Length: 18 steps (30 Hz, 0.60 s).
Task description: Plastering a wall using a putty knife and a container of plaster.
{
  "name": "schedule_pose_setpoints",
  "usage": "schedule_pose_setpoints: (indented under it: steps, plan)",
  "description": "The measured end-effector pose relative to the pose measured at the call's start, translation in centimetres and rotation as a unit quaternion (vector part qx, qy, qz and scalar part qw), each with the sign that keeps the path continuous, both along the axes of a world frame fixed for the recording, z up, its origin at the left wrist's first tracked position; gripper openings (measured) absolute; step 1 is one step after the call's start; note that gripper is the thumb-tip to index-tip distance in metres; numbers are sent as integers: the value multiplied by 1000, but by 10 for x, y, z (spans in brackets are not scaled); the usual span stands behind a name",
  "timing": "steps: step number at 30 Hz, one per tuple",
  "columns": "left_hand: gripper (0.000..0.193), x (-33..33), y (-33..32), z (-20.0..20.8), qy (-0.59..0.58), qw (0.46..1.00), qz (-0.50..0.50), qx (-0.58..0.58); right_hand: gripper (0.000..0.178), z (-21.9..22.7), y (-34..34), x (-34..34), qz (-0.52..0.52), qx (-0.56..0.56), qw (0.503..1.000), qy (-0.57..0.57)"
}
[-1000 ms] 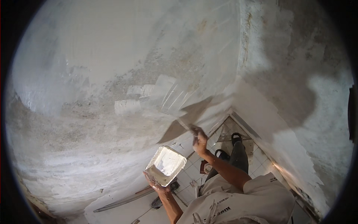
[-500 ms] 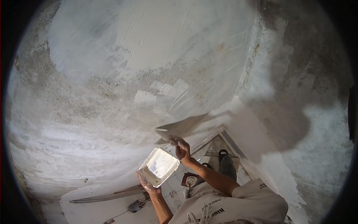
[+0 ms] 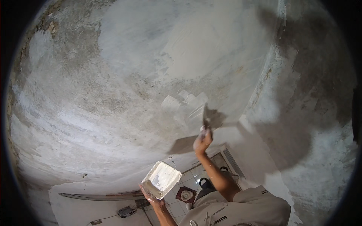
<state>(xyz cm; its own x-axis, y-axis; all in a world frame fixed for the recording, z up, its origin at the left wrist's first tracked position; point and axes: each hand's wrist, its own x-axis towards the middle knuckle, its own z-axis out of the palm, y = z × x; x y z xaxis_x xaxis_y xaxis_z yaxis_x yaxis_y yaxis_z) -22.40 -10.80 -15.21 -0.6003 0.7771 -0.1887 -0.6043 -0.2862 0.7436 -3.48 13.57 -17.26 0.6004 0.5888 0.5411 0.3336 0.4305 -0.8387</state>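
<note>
My left hand (image 3: 154,199) grips a squarish, plaster-crusted tub (image 3: 152,188) from below and its left side. White wet plaster (image 3: 163,175) lies inside, under the open top. Raised above and to the right of the tub, my right hand (image 3: 203,141) is closed round the handle of a putty knife (image 3: 205,116). The knife's blade points up and appears nearly edge-on, beside a patch of fresh white strokes (image 3: 187,106) on the grey wall (image 3: 124,109). Whether the blade touches the wall I cannot tell.
A second wall (image 3: 320,177) meets this one at a corner on the right, partly in shadow. Below, on the tiled floor, lies a dark red square piece (image 3: 186,194) with a pale round thing on it. Long thin strips (image 3: 102,196) and a dark bundle (image 3: 127,212) lie lower left.
My right hand has moved up and right from beside the tub, carrying the putty knife to the fresh strokes. The view has shifted; the tub stays in my left hand.
</note>
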Motion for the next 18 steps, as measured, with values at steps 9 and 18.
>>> schedule_pose_setpoints:
  steps: [9,18]
  plan:
    - [65,-6,-11,-38,-22,996,69,55,56,4,-52,-86,219,70,969,-92]
    - [64,-4,-11,-65,-21,993,98,66,42,-34,-50,-38,348,-7,933,-98]
